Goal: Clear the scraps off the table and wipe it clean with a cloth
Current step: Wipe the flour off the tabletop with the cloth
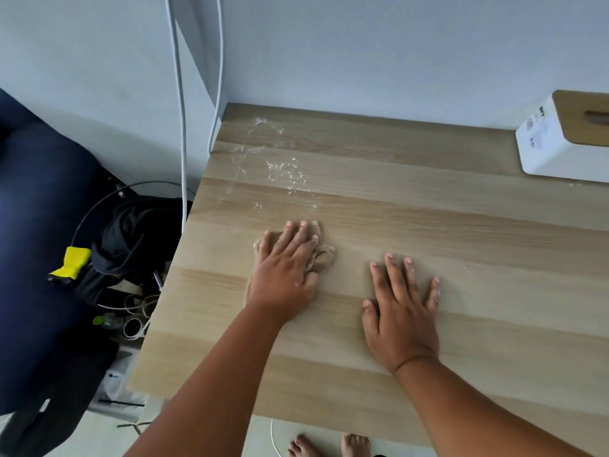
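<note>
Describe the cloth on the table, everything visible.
The cloth is a small tan rag, nearly the tabletop's colour, soft fabric as it looks, crumpled into folds. It lies on the wooden table near its left side, pressed flat under the left hand, whose fingers spread over it. Only its edges show around the hand. The white residue lies beyond it, apart.

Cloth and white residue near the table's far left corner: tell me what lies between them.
Only bare tabletop separates the cloth under the left hand from the residue, per the head view.
</note>
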The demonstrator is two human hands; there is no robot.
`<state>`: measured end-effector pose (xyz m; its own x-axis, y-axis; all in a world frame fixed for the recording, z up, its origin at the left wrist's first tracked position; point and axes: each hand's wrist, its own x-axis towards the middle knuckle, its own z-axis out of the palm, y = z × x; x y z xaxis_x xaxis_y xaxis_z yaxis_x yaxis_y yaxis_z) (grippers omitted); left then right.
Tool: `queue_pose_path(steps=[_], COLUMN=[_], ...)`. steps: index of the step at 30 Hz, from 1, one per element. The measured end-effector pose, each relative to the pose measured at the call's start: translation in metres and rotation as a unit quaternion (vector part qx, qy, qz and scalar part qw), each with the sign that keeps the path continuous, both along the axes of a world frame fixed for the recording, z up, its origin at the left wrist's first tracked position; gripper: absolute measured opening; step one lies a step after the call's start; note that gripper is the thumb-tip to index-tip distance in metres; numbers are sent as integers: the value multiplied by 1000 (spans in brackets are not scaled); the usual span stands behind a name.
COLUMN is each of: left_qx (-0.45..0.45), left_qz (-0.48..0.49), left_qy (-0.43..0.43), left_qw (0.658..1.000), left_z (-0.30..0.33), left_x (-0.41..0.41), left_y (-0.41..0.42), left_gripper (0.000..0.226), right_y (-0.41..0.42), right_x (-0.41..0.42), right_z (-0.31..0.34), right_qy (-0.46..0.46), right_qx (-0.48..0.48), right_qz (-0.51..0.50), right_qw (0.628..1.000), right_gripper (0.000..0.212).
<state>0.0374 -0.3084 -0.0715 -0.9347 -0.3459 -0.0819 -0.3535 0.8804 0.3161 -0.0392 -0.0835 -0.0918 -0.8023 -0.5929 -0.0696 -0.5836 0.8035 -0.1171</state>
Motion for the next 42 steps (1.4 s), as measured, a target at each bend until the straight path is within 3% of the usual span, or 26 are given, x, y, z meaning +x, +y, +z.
queue_pose_path(steps=[4,8,13,17,20,23,28,35,38,42], left_qx=[34,51,38,14,11,2,3,17,16,15], left_qz=[-118,-120,44,194,251,224,71,-65,-56,62], left_qy=[29,45,36,4,-7,-11,-9,24,33,26], left_qw=[992,990,998,981,968,974,997,997,998,998], left_z=[1,1,5,7,3,-3,-4,2,3,3], left_x=[32,86,125,98,65,34,-1,67,112,126], left_y=[9,-3,-46,-74,-91,-99,-61,-1,-12,-41], left_gripper=[64,65,72,77,75,73,72,67,72,75], right_y=[0,0,0,0,0,1,2,-1,0,0], right_x=[0,0,0,0,0,0,0,0,0,0], right_z=[1,2,2,2,-1,-3,-5,-1,-1,-3], right_qy=[-3,-12,-12,-8,1,12,21,14,10,11], right_qx=[6,14,4,4,1,1,0,-3,-1,-3], right_qz=[0,-1,-1,0,1,2,5,-1,0,1], right_qw=[1000,1000,1000,1000,1000,1000,1000,1000,1000,1000], right_gripper=[69,69,68,69,70,70,70,70,70,70])
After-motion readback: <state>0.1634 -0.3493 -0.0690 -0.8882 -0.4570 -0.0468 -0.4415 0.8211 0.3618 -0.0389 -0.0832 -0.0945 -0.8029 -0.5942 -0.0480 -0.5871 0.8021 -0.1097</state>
